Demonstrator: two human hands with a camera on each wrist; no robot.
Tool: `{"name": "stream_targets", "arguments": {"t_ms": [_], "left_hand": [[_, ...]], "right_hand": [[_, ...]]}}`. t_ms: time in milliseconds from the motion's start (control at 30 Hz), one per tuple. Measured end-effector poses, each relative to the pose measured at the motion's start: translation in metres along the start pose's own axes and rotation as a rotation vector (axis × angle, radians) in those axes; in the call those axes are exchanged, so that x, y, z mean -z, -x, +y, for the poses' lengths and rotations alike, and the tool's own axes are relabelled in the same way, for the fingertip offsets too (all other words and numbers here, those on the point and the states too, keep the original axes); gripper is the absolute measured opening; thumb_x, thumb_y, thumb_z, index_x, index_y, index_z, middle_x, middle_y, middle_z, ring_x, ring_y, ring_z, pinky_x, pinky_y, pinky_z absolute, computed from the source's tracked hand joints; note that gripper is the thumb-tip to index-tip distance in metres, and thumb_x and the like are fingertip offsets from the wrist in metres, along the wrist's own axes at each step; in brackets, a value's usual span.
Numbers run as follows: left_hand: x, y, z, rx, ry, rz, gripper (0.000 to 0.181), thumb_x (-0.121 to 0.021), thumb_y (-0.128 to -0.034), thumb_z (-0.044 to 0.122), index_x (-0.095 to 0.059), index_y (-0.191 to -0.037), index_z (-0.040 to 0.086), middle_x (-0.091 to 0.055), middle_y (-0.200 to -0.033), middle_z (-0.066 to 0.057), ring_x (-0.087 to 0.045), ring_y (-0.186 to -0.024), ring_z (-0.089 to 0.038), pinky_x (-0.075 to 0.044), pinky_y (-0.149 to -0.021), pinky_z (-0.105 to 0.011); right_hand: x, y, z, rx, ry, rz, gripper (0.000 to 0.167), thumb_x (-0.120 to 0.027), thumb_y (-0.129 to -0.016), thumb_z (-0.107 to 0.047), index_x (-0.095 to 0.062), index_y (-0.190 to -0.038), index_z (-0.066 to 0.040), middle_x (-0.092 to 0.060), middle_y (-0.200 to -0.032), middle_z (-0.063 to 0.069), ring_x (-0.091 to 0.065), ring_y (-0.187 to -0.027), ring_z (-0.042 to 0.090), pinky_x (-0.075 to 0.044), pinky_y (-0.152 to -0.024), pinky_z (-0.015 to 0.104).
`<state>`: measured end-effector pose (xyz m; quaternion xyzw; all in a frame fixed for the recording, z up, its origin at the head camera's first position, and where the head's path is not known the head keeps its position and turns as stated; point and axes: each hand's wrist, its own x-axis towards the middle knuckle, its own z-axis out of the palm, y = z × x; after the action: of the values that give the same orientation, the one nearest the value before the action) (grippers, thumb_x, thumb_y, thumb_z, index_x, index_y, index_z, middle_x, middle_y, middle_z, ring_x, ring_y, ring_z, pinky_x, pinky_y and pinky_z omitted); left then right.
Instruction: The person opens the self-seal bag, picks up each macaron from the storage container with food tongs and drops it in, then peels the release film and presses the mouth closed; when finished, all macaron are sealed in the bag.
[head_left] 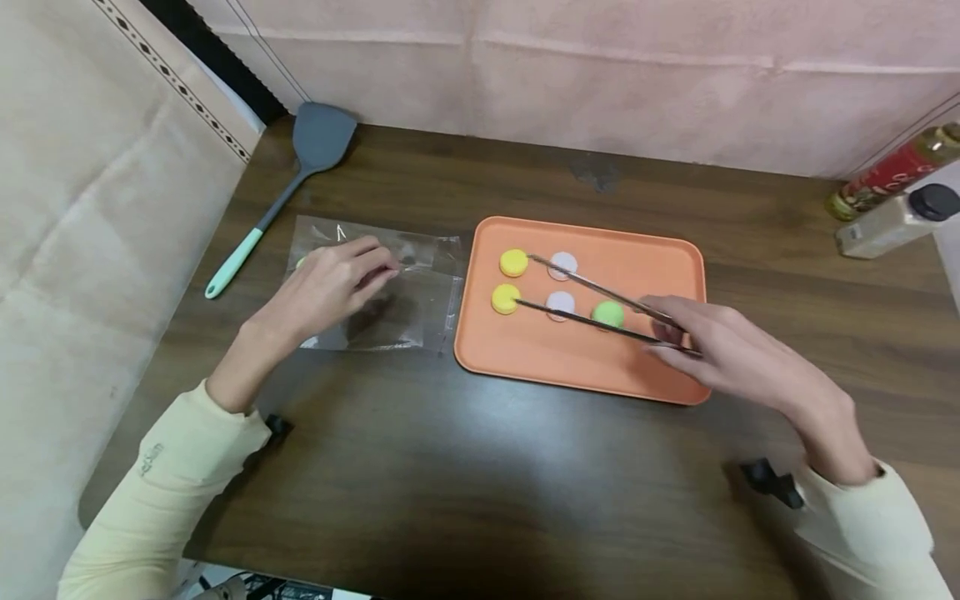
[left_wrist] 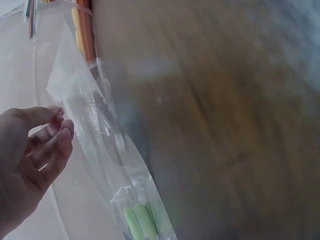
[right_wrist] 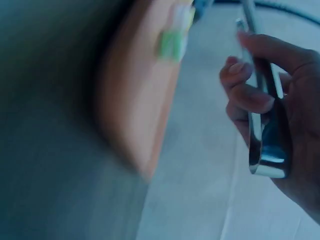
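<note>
My left hand [head_left: 337, 279] is over a clear plastic bag [head_left: 431, 292], pinching its upper film between thumb and fingertips. Green macarons [left_wrist: 141, 220] lie inside the bag in the left wrist view. My right hand [head_left: 720, 346] holds metal tongs [head_left: 615, 296] near their bent end, arms spread. Their tips reach the two yellow macarons [head_left: 513, 262] on an orange tray [head_left: 585, 375], one tip beside each; I cannot tell if they touch. Two pale lilac macarons [head_left: 564, 264] and a green macaron [head_left: 608, 313] also lie on the tray, partly under the tongs.
A grey spatula [head_left: 322, 137] with a mint handle lies at the back left. At the back right are a red-labelled bottle [head_left: 892, 171] and a black-capped shaker [head_left: 892, 223]. Pale cloth [head_left: 600, 92] hangs behind the wooden table [head_left: 450, 467].
</note>
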<state>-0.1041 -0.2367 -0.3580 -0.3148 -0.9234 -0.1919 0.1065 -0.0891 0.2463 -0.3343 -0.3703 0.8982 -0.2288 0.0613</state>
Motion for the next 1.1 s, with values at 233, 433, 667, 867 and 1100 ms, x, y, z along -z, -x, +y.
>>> {"name": "stream_targets", "arguments": {"t_ms": [233,433,667,867,1100], "left_hand": [[0.002,-0.002,0.003,0.012,-0.007,0.018,0.006,-0.079,-0.0982,-0.003,-0.078,-0.104,-0.001,-0.076,-0.101,-0.016,-0.073,-0.079,-0.029,-0.062,-0.065,-0.045],[0.001,-0.002,0.004,0.030,-0.020,-0.008,0.006,-0.079,-0.0983,-0.003,-0.078,-0.105,-0.001,-0.076,-0.101,-0.017,-0.072,-0.081,-0.030,-0.061,-0.067,-0.046],[-0.001,-0.004,0.006,0.035,-0.022,-0.025,0.005,-0.079,-0.0987,-0.002,-0.078,-0.104,-0.001,-0.076,-0.100,-0.017,-0.072,-0.079,-0.030,-0.061,-0.066,-0.045],[-0.002,-0.004,0.006,0.042,-0.016,-0.025,0.005,-0.078,-0.0998,-0.002,-0.078,-0.104,0.000,-0.076,-0.100,-0.017,-0.072,-0.078,-0.029,-0.059,-0.064,-0.044],[-0.001,-0.004,0.007,0.058,-0.015,-0.035,0.004,-0.077,-0.1007,-0.001,-0.078,-0.105,-0.001,-0.076,-0.101,-0.017,-0.072,-0.078,-0.030,-0.060,-0.064,-0.045]], "right_hand": [[0.000,0.075,0.038,-0.051,0.070,0.167,0.054,-0.095,-0.081,-0.002,-0.072,-0.130,-0.007,-0.056,-0.085,-0.016,-0.049,-0.074,-0.004,-0.039,-0.067,0.013],[-0.008,0.099,0.051,-0.061,0.085,0.171,0.049,-0.096,-0.076,0.000,-0.074,-0.119,-0.011,-0.050,-0.080,-0.020,-0.047,-0.070,-0.006,-0.037,-0.065,0.012],[-0.016,0.102,0.055,-0.046,0.113,0.140,0.049,-0.095,-0.079,-0.003,-0.074,-0.122,-0.013,-0.048,-0.079,-0.022,-0.046,-0.071,-0.006,-0.037,-0.069,0.012],[-0.018,0.097,0.057,-0.017,0.122,0.130,0.041,-0.092,-0.088,-0.011,-0.075,-0.125,-0.011,-0.053,-0.080,-0.021,-0.047,-0.072,-0.006,-0.038,-0.068,0.013],[-0.016,0.094,0.062,0.064,0.184,0.166,0.035,-0.085,-0.098,-0.020,-0.077,-0.127,-0.004,-0.083,-0.104,0.006,-0.075,-0.083,0.013,-0.059,-0.070,0.033]]}}
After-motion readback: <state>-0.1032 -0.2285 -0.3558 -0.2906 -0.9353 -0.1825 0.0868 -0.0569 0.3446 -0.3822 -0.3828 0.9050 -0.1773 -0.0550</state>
